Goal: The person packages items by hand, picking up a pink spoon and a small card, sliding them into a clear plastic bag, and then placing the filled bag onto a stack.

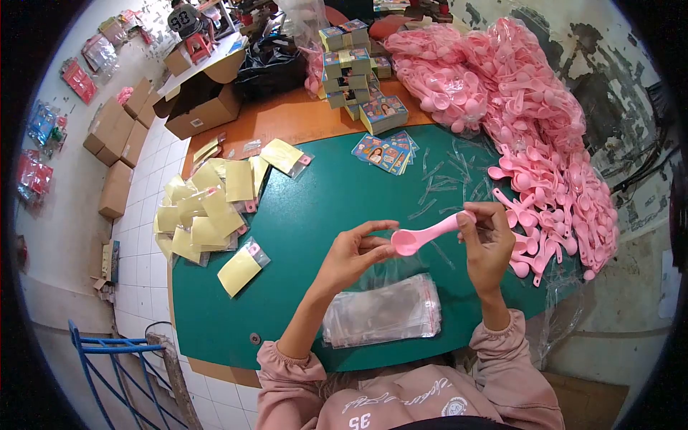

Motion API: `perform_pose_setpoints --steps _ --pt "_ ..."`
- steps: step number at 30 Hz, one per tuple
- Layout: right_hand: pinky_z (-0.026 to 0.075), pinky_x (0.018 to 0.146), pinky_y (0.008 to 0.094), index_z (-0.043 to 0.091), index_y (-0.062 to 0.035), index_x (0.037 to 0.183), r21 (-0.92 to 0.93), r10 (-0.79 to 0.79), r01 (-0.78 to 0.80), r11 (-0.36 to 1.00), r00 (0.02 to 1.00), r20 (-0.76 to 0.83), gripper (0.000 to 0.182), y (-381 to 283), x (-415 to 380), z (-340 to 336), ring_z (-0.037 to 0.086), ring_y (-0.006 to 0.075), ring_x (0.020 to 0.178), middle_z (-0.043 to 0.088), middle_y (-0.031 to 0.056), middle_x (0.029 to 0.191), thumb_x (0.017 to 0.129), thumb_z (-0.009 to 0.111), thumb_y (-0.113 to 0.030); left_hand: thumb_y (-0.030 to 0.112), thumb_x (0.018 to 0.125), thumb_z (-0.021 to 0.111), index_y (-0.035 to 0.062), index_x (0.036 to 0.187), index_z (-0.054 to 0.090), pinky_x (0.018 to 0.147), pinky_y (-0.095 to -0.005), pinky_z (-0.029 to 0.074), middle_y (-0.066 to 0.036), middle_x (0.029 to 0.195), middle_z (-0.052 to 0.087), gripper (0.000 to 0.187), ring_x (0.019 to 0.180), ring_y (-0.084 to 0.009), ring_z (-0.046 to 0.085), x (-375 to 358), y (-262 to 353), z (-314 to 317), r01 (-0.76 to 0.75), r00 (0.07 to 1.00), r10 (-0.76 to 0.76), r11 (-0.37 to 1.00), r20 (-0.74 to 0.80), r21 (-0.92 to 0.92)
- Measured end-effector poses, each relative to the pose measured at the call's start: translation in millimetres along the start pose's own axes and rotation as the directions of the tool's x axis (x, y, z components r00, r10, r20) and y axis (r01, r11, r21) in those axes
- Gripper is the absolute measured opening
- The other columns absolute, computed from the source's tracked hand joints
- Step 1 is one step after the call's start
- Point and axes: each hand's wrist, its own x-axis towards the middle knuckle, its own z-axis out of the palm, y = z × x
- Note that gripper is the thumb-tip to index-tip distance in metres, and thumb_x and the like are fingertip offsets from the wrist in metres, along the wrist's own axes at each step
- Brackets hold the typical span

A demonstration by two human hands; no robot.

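A pink plastic measuring spoon (432, 232) is held up level over the near part of the table, its bowl to the left. My right hand (489, 244) pinches the handle end between thumb and fingers. Around the bowl, my left hand (351, 254) has thumb and fingers curled, holding a thin clear plastic bag (393, 271) that hangs below the spoon. The bag's edges are hard to make out. Under both hands lies a stack of clear plastic bags (383, 312).
Packed bags with yellow cards (204, 208) pile up on the left of the green table (294, 208). Printed cards (385, 152) and banded card stacks (347, 68) stand at the back. Pink spoons (534, 215) heap on the right. Clear strips (448, 175) lie nearby.
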Motion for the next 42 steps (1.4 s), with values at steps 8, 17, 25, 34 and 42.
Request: perform_pose_setpoints --steps 8,17,25,34,42 --pt "0.044 0.055 0.0197 0.055 -0.0001 0.096 0.024 0.166 -0.183 0.983 0.935 0.312 0.019 -2.3 8.4 5.2 0.054 0.0065 0.063 0.059 0.0052 0.071 0.079 0.062 -0.004 0.014 0.085 0.056 -0.0011 0.114 0.052 0.069 -0.0203 0.044 -0.006 0.09 0.063 0.033 0.081 -0.0075 0.056 1.2 -2.1 3.7 -0.137 0.99 0.137 0.991 -0.029 0.001" --pt "0.044 0.051 0.0207 0.048 0.0005 0.08 0.054 0.09 -0.117 0.992 0.927 0.365 0.018 2.3 10.8 20.3 0.055 0.0068 0.059 0.059 0.0057 0.068 0.078 0.064 -0.007 0.026 0.092 0.044 -0.001 0.099 0.06 0.063 -0.0215 0.046 -0.003 0.08 0.061 0.032 0.073 -0.0081 0.056 11.2 -0.5 8.9 -0.093 0.995 0.097 0.988 -0.027 0.119" --pt "0.045 0.055 0.0217 0.052 0.001 0.085 0.086 0.067 -0.094 0.992 0.957 0.283 0.011 4.9 33.4 19.1 0.056 0.0081 0.061 0.059 0.0057 0.068 0.082 0.058 -0.007 0.026 0.093 0.04 -0.0006 0.107 0.056 0.069 -0.0246 0.048 -0.009 0.092 0.062 0.033 0.078 -0.0129 0.06 19.9 8.5 -6.8 -0.048 0.996 0.044 0.997 0.076 0.056" --pt "0.046 0.066 0.0274 0.062 0.0016 0.082 -0.08 -0.192 0.34 0.937 0.692 0.696 0.015 -25.8 55.5 -23.8 0.057 0.0168 0.078 0.058 0.01 0.086 0.069 0.055 0.004 0.023 0.093 0.04 -0.0017 0.105 0.055 0.071 -0.0254 0.049 -0.01 0.092 0.062 0.031 0.082 -0.014 0.06 18.8 17.2 3.5 -0.112 0.994 0.11 0.985 -0.025 -0.128" --pt "0.046 0.07 0.032 0.058 -0.0025 0.103 -0.956 -0.161 0.285 0.077 0.949 0.27 0.028 77.6 174.0 -143.6 0.059 0.0248 0.079 0.06 0.0153 0.084 0.077 0.057 -0.014 0.027 0.093 0.038 0.0008 0.111 0.051 0.075 -0.0286 0.049 -0.014 0.1 0.06 0.034 0.089 -0.0177 0.06 25.7 10.3 -28.1 -0.073 0.988 0.042 0.974 -0.147 -0.216"
